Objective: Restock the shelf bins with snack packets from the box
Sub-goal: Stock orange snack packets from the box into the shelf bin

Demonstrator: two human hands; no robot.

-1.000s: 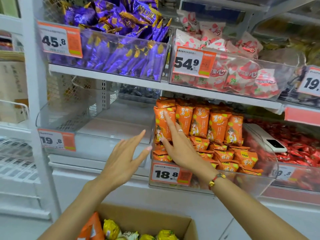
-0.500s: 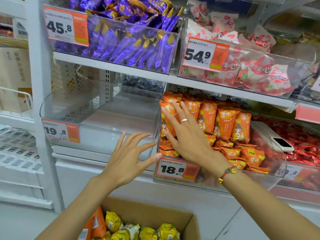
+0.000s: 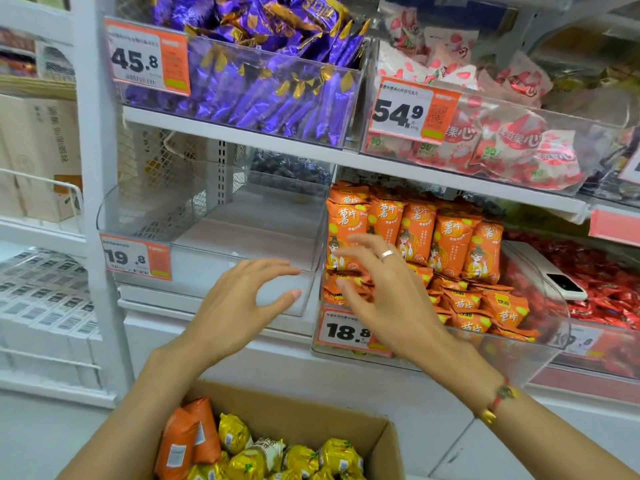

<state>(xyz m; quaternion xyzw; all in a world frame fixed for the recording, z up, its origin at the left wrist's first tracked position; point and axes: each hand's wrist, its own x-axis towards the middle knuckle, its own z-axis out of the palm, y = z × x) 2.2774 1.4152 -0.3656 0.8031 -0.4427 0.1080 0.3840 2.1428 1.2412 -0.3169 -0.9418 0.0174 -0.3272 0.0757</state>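
A clear bin (image 3: 512, 358) on the lower shelf holds rows of orange snack packets (image 3: 446, 244). My right hand (image 3: 384, 292), with a ring, hovers in front of that bin's left part, fingers loosely bent, holding nothing. My left hand (image 3: 239, 303) hangs in front of the empty clear bin (image 3: 207, 237) to the left, fingers relaxed and empty. Below, an open cardboard box (image 3: 388, 438) holds orange packets (image 3: 188, 441) and several yellow packets (image 3: 301, 459).
The upper shelf carries a bin of purple packets (image 3: 263, 84) and a bin of white-and-red packets (image 3: 495, 140). A white phone-like device (image 3: 547, 271) lies on the bin divider at right, beside red candies (image 3: 602, 282). A white upright post (image 3: 100, 202) stands left.
My right hand has drawn back from the orange packets and its fingers have bent. My left hand has dropped slightly. The view has tilted down, showing more of the box.
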